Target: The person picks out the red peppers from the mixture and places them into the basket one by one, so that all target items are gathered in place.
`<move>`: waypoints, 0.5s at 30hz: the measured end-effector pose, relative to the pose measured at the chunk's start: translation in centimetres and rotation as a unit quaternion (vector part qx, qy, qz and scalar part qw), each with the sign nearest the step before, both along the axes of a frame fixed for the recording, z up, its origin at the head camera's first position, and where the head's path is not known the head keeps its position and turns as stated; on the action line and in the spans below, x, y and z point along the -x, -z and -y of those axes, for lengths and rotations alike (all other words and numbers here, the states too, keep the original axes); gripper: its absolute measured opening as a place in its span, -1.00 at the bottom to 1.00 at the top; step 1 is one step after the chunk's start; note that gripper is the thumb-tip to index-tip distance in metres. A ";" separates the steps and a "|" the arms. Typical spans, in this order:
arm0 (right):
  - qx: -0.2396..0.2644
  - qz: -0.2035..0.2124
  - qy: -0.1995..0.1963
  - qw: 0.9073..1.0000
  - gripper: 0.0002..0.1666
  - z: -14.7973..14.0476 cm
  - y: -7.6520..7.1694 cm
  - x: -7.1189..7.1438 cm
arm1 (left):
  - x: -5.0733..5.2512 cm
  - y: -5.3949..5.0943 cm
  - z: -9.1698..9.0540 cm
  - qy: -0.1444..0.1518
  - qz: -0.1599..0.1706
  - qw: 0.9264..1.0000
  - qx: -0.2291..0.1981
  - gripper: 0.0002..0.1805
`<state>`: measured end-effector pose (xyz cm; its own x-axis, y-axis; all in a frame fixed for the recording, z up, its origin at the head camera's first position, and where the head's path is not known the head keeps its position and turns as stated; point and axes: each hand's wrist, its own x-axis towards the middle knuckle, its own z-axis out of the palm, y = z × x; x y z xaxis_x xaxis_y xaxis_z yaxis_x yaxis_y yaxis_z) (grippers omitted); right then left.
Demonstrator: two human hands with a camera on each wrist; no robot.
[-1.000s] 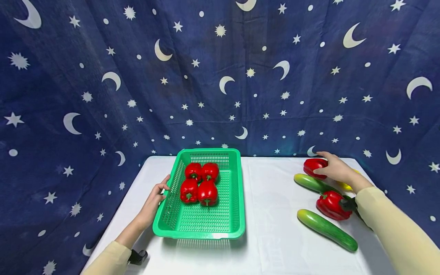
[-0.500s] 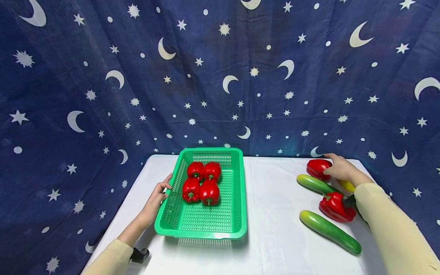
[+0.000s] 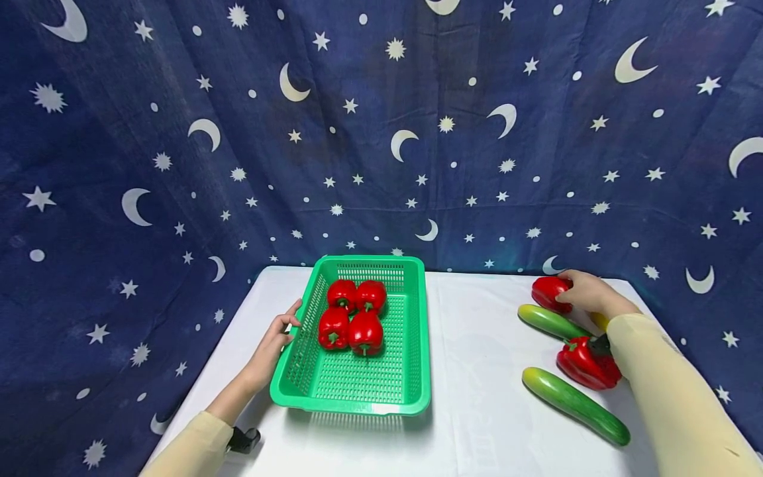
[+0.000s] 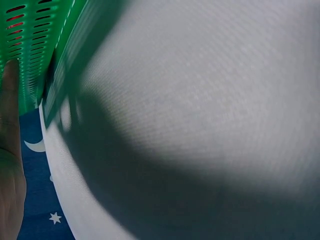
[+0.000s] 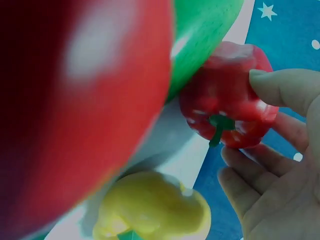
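Note:
At the back right of the table, my right hand [image 3: 590,295] [image 5: 285,175] grips a red bell pepper [image 3: 547,291] [image 5: 225,100], thumb on one side and fingers curled behind it. Four peppers of the same red, one of them here [image 3: 365,331], lie together in a green basket [image 3: 384,408] [image 4: 30,30]. Against the basket's left side rests my left hand [image 3: 262,361] [image 4: 10,150], its fingers extended along the wall and rim. A yellow pepper [image 3: 599,322] [image 5: 160,207] is partly hidden by my right forearm in the head view.
Beside the gripped pepper lies a cucumber [image 3: 551,322] [image 5: 200,30]. Nearer are another red pepper [image 3: 587,364] [image 5: 100,75] and a second cucumber [image 3: 575,404]. The white table [image 3: 471,371] ends at a dark blue curtain with moons and stars.
My right hand has shifted to the right side of the back pepper and closed round it. The head view has turned slightly. My left hand stays at the basket.

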<state>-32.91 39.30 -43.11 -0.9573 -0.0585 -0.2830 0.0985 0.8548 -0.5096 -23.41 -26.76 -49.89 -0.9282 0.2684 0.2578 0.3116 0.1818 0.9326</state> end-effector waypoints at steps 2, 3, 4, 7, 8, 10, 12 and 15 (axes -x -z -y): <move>0.001 0.006 0.008 1.000 -0.02 0.3 0.1 0.2 | 0.0 0.0 0.0 0.002 -0.002 1.000 0.000 -0.71; 0.003 0.009 0.012 1.000 0.00 0.5 0.1 0.3 | 0.0 0.0 0.0 0.003 -0.002 1.000 0.000 -0.71; 0.004 0.012 0.015 1.000 0.00 0.7 0.2 0.5 | 0.0 -0.1 0.0 0.002 -0.002 1.000 0.000 -0.70; -0.008 0.003 0.008 1.000 0.00 1.3 0.3 0.9 | -0.1 -0.1 0.0 -0.001 0.000 1.000 0.000 -0.70; -0.012 -0.003 0.004 1.000 -0.01 1.6 0.4 1.1 | -0.1 -0.1 0.0 -0.001 -0.001 1.000 0.000 -0.70; -0.024 -0.019 -0.008 1.000 -0.03 2.2 0.5 1.5 | -0.1 -0.2 0.0 -0.003 -0.002 1.000 0.000 -0.71; -0.031 -0.029 -0.015 0.999 -0.06 2.9 0.6 1.9 | -0.1 -0.1 0.0 -0.004 -0.003 1.000 0.001 -0.71; -0.033 -0.032 -0.019 0.999 -0.09 4.2 0.7 2.5 | 0.0 -0.1 0.0 -0.002 -0.004 1.000 -0.001 -0.71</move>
<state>-35.40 35.12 -43.85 -0.9708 -0.0791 -0.2265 0.0339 0.8894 -0.4559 -23.38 -26.71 -49.77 -0.9271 0.2642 0.2657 0.3184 0.1814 0.9304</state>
